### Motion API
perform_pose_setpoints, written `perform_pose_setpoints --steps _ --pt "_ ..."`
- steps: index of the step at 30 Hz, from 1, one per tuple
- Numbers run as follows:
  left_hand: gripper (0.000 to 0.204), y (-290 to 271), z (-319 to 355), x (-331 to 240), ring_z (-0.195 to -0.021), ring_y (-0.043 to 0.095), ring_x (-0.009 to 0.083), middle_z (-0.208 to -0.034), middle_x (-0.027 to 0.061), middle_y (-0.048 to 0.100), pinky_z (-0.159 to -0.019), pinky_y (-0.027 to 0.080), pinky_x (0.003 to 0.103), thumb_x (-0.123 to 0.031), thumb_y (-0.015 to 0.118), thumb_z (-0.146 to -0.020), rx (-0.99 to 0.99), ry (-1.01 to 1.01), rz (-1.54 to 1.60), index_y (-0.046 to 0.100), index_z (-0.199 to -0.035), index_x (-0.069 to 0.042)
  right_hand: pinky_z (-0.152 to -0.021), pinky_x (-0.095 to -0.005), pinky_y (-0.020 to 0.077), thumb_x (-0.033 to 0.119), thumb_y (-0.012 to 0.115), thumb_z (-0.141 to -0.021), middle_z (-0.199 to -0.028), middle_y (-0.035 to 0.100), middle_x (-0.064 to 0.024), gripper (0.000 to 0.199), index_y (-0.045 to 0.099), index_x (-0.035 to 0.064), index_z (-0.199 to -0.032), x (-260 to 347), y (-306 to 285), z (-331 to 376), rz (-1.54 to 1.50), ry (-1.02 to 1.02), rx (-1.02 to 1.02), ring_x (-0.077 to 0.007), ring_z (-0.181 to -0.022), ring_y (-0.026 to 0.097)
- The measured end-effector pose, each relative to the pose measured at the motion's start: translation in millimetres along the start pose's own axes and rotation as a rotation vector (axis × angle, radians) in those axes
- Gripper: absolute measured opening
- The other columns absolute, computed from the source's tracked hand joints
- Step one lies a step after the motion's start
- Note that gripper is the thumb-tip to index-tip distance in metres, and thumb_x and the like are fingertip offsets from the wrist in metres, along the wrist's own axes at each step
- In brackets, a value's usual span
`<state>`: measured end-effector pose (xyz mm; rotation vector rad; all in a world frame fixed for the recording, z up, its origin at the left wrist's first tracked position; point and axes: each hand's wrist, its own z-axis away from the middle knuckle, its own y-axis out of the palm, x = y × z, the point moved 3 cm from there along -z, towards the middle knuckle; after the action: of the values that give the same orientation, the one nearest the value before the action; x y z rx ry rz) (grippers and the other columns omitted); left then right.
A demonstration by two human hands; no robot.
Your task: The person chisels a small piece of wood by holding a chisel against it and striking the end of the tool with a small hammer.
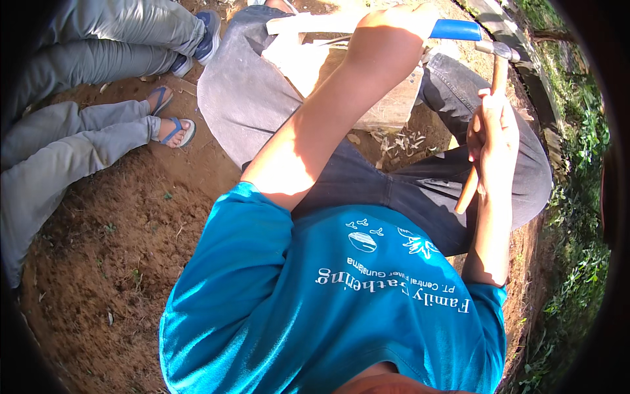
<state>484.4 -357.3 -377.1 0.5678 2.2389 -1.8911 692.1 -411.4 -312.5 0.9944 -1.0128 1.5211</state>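
My left hand (394,29) is closed around a chisel, whose blue handle (456,29) sticks out to the right of the fist. A pale strip of wood (298,25) shows on the fist's other side; sunlight washes out the area, so the blade cannot be made out. My right hand (495,128) grips a wooden-handled hammer (500,75), upright with its metal head at the chisel handle's end. Whether the two touch is unclear. Below my left hand, a wooden block (387,108) sits between my legs.
Wood shavings (401,143) lie on the ground by the block. At the left are other people's legs, with flip-flops (187,133) and dark blue shoes (209,38). A wooden or stone edge (518,49) and green plants (577,144) run along the right side.
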Motion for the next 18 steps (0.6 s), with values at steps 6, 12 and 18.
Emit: perform_pose_setpoints --steps 6,12,18 --pt "0.017 -5 -1 -4 -0.066 0.069 0.0376 -0.071 0.0208 0.068 -0.061 0.055 0.049 -0.009 0.058 -0.082 0.021 -0.007 0.035 0.072 -0.082 0.000 -0.040 -0.0205 0.0301 0.029 0.055 -0.104 -0.063 0.040 0.0046 0.025 0.050 0.0076 -0.115 1 5 0 -0.164 -0.093 -0.130 -0.0036 -0.046 0.036" --pt "0.015 -23 9 20 -0.073 0.065 0.0417 -0.080 0.0267 0.066 -0.069 0.052 0.050 -0.007 0.060 -0.079 -0.014 0.022 0.162 0.068 -0.084 0.004 -0.041 -0.0206 0.0323 0.031 0.055 -0.103 -0.065 0.042 0.0055 0.029 0.052 0.0065 -0.118 8 -8 -8 -0.315 -0.260 -0.256 -0.0016 -0.049 0.038" --pt "0.017 -5 6 15 -0.074 0.066 0.0415 -0.081 0.0255 0.067 -0.072 0.054 0.048 -0.010 0.057 -0.084 0.096 -0.084 0.137 0.069 -0.087 0.002 -0.040 -0.0199 0.0295 0.030 0.056 -0.103 -0.064 0.039 0.0050 0.031 0.053 0.0040 -0.119 14 -3 -4 -0.185 -0.107 -0.093 -0.0034 -0.047 0.034"
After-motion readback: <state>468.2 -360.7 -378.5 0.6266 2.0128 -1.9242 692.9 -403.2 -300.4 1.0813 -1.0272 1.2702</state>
